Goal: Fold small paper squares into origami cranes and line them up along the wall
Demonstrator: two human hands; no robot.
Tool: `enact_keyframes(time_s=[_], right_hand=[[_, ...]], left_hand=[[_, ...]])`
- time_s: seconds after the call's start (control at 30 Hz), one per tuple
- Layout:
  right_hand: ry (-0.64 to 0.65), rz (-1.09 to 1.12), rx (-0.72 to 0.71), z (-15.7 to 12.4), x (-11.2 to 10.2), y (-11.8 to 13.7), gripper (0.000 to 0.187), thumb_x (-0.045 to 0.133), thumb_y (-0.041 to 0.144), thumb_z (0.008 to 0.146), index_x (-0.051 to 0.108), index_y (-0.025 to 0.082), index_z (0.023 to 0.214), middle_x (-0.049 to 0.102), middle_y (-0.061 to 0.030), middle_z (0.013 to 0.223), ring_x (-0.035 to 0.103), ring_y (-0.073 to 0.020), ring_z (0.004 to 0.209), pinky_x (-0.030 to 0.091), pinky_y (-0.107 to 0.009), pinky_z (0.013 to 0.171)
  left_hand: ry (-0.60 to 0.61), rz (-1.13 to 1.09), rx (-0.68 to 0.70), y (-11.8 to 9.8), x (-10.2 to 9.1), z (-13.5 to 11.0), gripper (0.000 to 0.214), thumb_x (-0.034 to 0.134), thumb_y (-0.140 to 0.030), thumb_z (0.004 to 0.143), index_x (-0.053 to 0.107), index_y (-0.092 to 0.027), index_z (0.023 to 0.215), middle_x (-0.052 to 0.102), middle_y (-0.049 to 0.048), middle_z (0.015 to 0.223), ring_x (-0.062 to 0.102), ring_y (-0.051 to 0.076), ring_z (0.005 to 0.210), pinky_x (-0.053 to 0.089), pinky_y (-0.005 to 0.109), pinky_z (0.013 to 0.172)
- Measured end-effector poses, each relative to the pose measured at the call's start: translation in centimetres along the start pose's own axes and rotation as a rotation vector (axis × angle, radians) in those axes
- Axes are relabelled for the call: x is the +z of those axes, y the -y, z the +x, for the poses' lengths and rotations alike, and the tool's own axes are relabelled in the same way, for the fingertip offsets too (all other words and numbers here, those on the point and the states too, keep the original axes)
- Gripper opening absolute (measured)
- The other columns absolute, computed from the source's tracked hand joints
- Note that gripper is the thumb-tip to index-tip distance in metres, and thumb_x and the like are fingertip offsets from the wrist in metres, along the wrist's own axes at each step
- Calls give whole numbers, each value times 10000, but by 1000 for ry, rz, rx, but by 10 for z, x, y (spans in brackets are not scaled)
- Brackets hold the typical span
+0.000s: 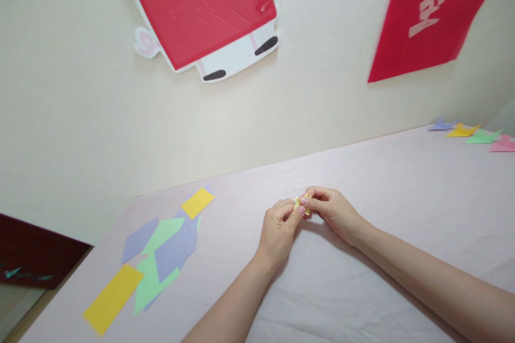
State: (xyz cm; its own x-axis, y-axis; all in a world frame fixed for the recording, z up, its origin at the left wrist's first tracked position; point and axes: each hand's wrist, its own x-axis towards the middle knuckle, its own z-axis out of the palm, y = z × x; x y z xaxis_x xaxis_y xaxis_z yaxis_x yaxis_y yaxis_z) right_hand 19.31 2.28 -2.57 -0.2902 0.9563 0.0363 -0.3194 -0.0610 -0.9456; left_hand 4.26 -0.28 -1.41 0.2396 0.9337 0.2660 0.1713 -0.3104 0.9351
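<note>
A small piece of folded yellow paper [307,211] is pinched between my two hands, just above the cloth-covered surface. My left hand [278,228] grips its left part with thumb and fingers. From the other side my right hand [332,209] holds it, the thumb pressed on its top. Fingers cover most of the paper, so its full shape is hidden. To the left of my hands lies a loose pile of paper pieces: a purple sheet [175,254], a green sheet [151,284] and a yellow sheet [115,297] among them.
Folded paper shapes stand in a row at the far right, including a yellow one [462,131] and a green one [483,136]. A pale wall [322,102] rises behind the pale cloth [382,182]. Red decorations [209,5] hang on it. The cloth's left edge drops off.
</note>
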Motion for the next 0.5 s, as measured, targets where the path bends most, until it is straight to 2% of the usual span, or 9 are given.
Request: enact_keyframes(time_s=[0.17,0.33,0.5], right_hand=[[17,19,13,1,1,2,290,784,386,709,621,173,598,587,12,584,514,-140,616,393,-290,641],[-17,37,6,1,2,3,307,791,401,690,604,179,589,560,29,568,474,-128,593,365,-285,626],[-15,37,7,1,2,3,303,795,387,679,606,174,575,586,13,569,497,-142,617,371,-299,654]], left_hand=[[7,4,7,0,0,-1,324,525,-376,926,689,-206,705,668,41,780,590,214,821,414,298,819],[8,15,6,1,1,-1,410,414,-386,981,707,-196,766,684,54,841,609,214,845,429,299,815],[-9,73,38,-1,-1,0,370,449,-332,971,691,-188,730,656,42,789,577,203,823,396,300,822]])
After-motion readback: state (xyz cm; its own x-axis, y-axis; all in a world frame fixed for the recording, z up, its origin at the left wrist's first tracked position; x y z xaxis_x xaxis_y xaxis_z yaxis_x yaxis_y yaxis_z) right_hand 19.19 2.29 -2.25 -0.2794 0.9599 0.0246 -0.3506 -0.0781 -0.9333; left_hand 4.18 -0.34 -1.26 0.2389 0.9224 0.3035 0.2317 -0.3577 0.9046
